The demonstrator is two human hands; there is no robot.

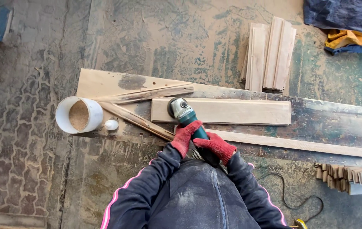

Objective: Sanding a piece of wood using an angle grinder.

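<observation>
We grip the angle grinder [186,116] with both gloved hands: our left hand [184,136] is wrapped shut around the green body just behind the head, our right hand [215,145] closed around the rear handle. Its disc sits on the near left end of a flat wooden plank [232,112] lying on the dusty work board [329,123]. The tool looks heavy and rigid, best held two-handed by the body. The plank seems stiff, light and liable to slide. A white bucket [79,114] of sawdust stands left.

A woodworking workshop: sawdust-coated floor [41,140], stacked planks [270,55], and a worn workboard [329,123].
</observation>
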